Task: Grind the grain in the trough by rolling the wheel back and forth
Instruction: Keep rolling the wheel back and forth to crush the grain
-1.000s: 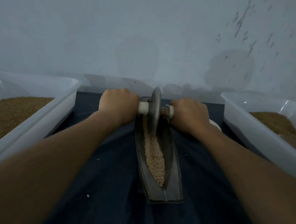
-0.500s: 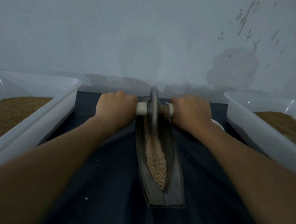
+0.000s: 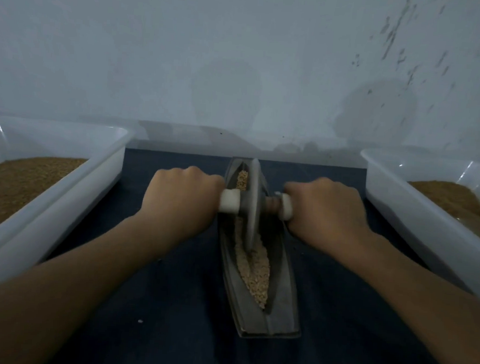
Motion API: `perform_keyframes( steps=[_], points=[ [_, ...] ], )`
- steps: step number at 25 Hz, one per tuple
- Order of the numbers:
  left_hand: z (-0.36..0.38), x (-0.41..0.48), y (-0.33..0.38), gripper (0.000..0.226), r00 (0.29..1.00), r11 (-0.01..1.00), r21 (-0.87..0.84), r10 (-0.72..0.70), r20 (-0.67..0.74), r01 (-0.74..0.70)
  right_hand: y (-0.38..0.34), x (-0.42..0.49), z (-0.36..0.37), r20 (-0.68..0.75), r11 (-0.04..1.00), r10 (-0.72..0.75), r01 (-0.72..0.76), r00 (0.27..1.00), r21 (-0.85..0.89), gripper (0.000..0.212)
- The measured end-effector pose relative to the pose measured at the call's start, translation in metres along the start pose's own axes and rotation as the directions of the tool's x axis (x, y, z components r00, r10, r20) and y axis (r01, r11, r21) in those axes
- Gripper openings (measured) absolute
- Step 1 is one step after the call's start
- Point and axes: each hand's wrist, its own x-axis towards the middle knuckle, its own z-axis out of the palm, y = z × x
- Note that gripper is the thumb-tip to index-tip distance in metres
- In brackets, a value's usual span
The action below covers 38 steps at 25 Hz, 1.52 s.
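Head view: the left grip (image 3: 181, 197) is curled into a fist round the left end of the axle (image 3: 230, 200), knuckles up; the right grip (image 3: 324, 213) is curled the same way round the right end; a white collar of the axle shows just inboard of each fist. The wheel (image 3: 252, 205) is a grey metal disc mounted at the middle of the axle, standing upright on edge between the two fists; its lower rim sits in the groove of the trough (image 3: 285, 284), in the far half of the trough's length. The trough is a long, narrow, boat-shaped metal vessel running away from the person, with its near end squared off. The grain (image 3: 255, 274) lies along the groove; most of it is heaped in the near half, in front of the wheel, and a smaller patch shows beyond the wheel at the far end. The trough rests on a dark blue cloth (image 3: 166, 319). A white left tub (image 3: 60, 212) and a white right tub (image 3: 417, 231) flank the cloth; each holds brown granular material (image 3: 20, 183). A pale, stained wall (image 3: 241, 68) stands behind.
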Motion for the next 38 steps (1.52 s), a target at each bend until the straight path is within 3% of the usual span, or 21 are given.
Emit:
perform_keyframes(
  steps=[2, 4, 6, 7, 10, 12, 14, 17, 21, 22, 25, 28, 31, 34, 36, 38],
  points=[
    [0.008, 0.029, -0.003, 0.007, 0.992, 0.993, -0.051, -0.1, 0.083, 0.104, -0.004, 0.04, 0.011, 0.072, 0.997, 0.057, -0.06, 0.996, 0.039, 0.024],
    [0.002, 0.049, -0.006, 0.012, 0.98, 0.99, -0.06, -0.115, 0.164, 0.126, -0.003, 0.066, 0.013, 0.189, 0.992, 0.101, -0.114, 0.977, 0.056, 0.022],
    [-0.009, 0.045, -0.004, 0.01, 0.986, 0.996, -0.056, -0.066, 0.154, 0.076, -0.001, 0.052, 0.011, 0.222, 0.991, 0.086, -0.106, 0.971, 0.08, 0.018],
    [-0.014, 0.032, -0.003, 0.009, 0.991, 0.997, -0.056, -0.038, 0.131, 0.046, 0.001, 0.034, 0.005, 0.192, 0.994, 0.065, -0.081, 0.979, 0.075, 0.019],
    [-0.031, -0.026, 0.001, 0.041, 0.998, 0.996, -0.073, 0.055, -0.035, -0.058, 0.0, -0.021, -0.019, -0.051, 0.998, -0.054, 0.052, 0.997, -0.04, 0.034],
    [-0.036, -0.041, -0.003, 0.051, 0.988, 0.994, -0.066, 0.079, -0.13, -0.088, 0.003, -0.031, -0.029, -0.159, 0.994, -0.101, 0.093, 0.982, -0.06, 0.032],
    [-0.027, -0.036, -0.001, 0.042, 0.998, 0.997, -0.07, 0.032, -0.053, -0.036, 0.001, -0.023, -0.025, -0.091, 0.995, -0.074, 0.067, 0.993, -0.076, 0.037],
    [-0.006, 0.004, 0.002, 0.007, 0.993, 0.993, -0.057, -0.104, 0.06, 0.107, -0.008, 0.017, -0.003, 0.078, 1.0, 0.025, -0.023, 0.997, -0.021, 0.031],
    [-0.013, 0.019, 0.002, 0.005, 0.985, 0.987, -0.091, -0.118, 0.126, 0.13, -0.008, 0.036, -0.004, 0.179, 0.996, 0.057, -0.069, 0.982, 0.059, 0.022],
    [-0.017, 0.007, 0.002, 0.004, 0.99, 0.99, -0.087, -0.105, 0.098, 0.113, -0.007, 0.024, -0.01, 0.162, 0.998, 0.03, -0.038, 0.986, 0.049, 0.026],
    [-0.03, -0.039, 0.002, 0.04, 0.999, 0.997, -0.079, -0.015, -0.038, 0.012, -0.004, -0.021, -0.031, -0.042, 0.995, -0.103, 0.103, 0.994, -0.002, 0.041],
    [-0.04, -0.047, 0.002, 0.056, 0.994, 0.995, -0.097, 0.016, -0.109, -0.026, -0.001, -0.033, -0.04, -0.152, 0.992, -0.124, 0.119, 0.981, -0.044, 0.035],
    [-0.021, -0.022, 0.008, 0.035, 0.998, 0.998, -0.026, -0.058, 0.037, 0.059, -0.005, -0.012, -0.012, -0.048, 0.999, -0.033, 0.033, 0.998, -0.004, 0.038],
    [-0.005, 0.018, 0.002, 0.007, 0.98, 0.982, -0.095, -0.15, 0.128, 0.162, -0.011, 0.037, 0.006, 0.078, 0.999, 0.054, -0.053, 0.996, -0.014, 0.019],
    [-0.008, 0.019, 0.001, 0.008, 0.97, 0.972, -0.132, -0.173, 0.169, 0.196, -0.009, 0.048, 0.002, 0.108, 0.999, 0.038, -0.036, 0.993, -0.015, 0.017],
    [-0.017, -0.001, 0.003, 0.013, 0.985, 0.984, -0.109, -0.13, 0.114, 0.143, -0.006, 0.024, -0.007, 0.084, 1.0, -0.024, 0.024, 0.996, -0.002, 0.03]
  ],
)
